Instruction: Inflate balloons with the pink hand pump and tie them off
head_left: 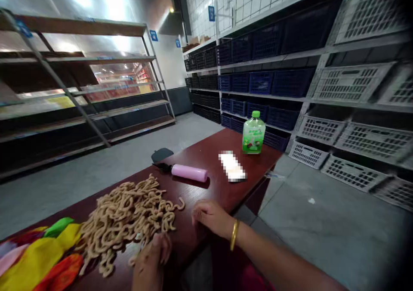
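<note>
A heap of tan, curly, rope-like pieces (125, 213) is spread over the dark red table (190, 200). At its near edge is my left hand (151, 258), its fingers curled in; a tan end shows beside it, but what lies inside the fingers is hidden. To the right, my right hand (213, 217) rests by the table's near edge, loosely closed, with nothing visible in it and a gold bangle (235, 235) on the wrist. Limp, brightly coloured pieces, including a yellow one (41, 256), lie left of the heap.
Beyond my hands lie a pink cylinder (189, 173) with a black end and a blurred phone-like slab (232, 167). A green-capped bottle (254, 134) stands at the table's far end. Metal shelves (129, 110) rise at left; crates (355, 84) fill racks at right.
</note>
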A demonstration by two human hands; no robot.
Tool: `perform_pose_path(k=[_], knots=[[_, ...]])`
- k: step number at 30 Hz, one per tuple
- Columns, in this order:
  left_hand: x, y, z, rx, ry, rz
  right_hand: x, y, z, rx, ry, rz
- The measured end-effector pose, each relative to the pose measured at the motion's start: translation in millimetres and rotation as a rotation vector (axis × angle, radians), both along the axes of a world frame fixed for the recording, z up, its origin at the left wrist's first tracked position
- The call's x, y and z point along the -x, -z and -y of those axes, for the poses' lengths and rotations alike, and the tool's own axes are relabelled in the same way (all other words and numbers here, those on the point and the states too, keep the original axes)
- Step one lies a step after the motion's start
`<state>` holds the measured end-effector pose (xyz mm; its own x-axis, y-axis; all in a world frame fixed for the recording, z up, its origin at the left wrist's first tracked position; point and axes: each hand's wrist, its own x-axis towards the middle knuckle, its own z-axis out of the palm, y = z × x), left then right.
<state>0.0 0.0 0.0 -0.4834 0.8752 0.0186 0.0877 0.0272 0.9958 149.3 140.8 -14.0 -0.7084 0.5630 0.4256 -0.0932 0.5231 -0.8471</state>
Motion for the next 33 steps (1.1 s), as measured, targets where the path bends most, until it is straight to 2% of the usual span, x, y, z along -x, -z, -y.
perform_pose_path(k=[3,7,9,11,14,16,17,19,21,24,26,28,30,33], knots=[[4,13.9,2,-0.027,-0.066,0.094,0,4.7,0,-0.029,0.018,0.024],[8,24.2,2,-0.068,-0.03,0.249,0,7.3,1,-0.002,0.029,0.036],[8,22.1,1,-0.105,-0.016,0.302,1,6.4,2,0.068,0.02,0.032],[6,11.4,0,-0.123,0.001,0.35,4,1.9,-2,0.233,-0.023,0.028],[5,-26.5,-9,-0.176,0.035,0.395,18,-20.1,-15,0.486,-0.106,0.006],[9,-65.7,-21,-0.269,0.046,0.347,36,-49.8,-29,0.499,-0.122,-0.068],[13,-88.1,-30,-0.322,0.04,0.307,47,-69.1,-36,0.496,-0.135,-0.121],[26,-134.2,-50,-0.439,0.026,0.22,71,-114.4,-49,0.535,-0.248,-0.172],[40,-177.1,-72,-0.491,0.04,0.193,95,-163.1,-60,0.582,-0.339,-0.21],[59,-226.2,-101,-0.554,0.072,0.193,124,-227.2,-73,0.621,-0.419,-0.21],[69,-245.3,-116,-0.583,0.082,0.224,138,-255.0,-79,0.655,-0.481,-0.238],[76,-253.3,-128,-0.582,0.082,0.27,148,-267.9,-83,0.689,-0.527,-0.256],[82,-252.6,-136,-0.554,0.083,0.312,157,-268.2,-86,0.722,-0.523,-0.245],[86,-245.4,-141,-0.516,0.095,0.354,164,-258.1,-91,0.755,-0.507,-0.222]])
